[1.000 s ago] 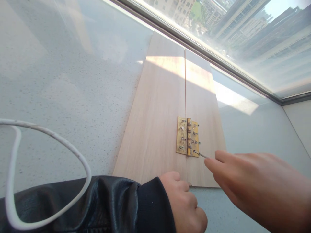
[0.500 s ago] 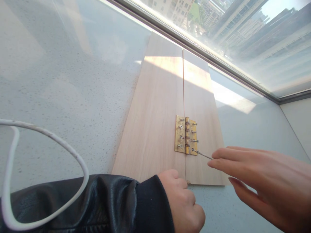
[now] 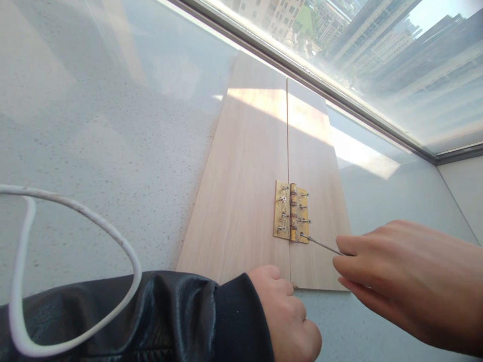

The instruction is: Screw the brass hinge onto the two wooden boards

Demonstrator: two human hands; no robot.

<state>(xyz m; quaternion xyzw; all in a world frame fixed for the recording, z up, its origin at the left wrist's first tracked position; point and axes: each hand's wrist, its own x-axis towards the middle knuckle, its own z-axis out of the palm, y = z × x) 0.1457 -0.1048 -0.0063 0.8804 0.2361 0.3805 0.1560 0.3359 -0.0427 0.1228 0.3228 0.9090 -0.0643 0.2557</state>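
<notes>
My right hand (image 3: 400, 281) is closed around a screwdriver, its handle hidden in my fingers. The thin metal shaft (image 3: 326, 247) slants left to a screw (image 3: 303, 235) at the near right corner of a brass hinge (image 3: 293, 206). Several other screws stand up out of both hinge leaves. The hinge lies across the seam between a left wooden board (image 3: 237, 191) and a right wooden board (image 3: 324, 201). My left hand (image 3: 287, 317), in a black sleeve, is curled at the left board's near edge. Its fingertips are hidden, so what they hold cannot be seen.
A white cable (image 3: 113, 239) loops over the black sleeve (image 3: 169, 311) at lower left. The boards lie on a speckled pale surface (image 3: 132, 151). A window frame (image 3: 320, 83) runs along the far side, with buildings beyond the glass.
The fingers of my right hand have gone from extended to curled around the screwdriver, and the hand has turned. The view shifts slightly; the left hand and boards otherwise stay put.
</notes>
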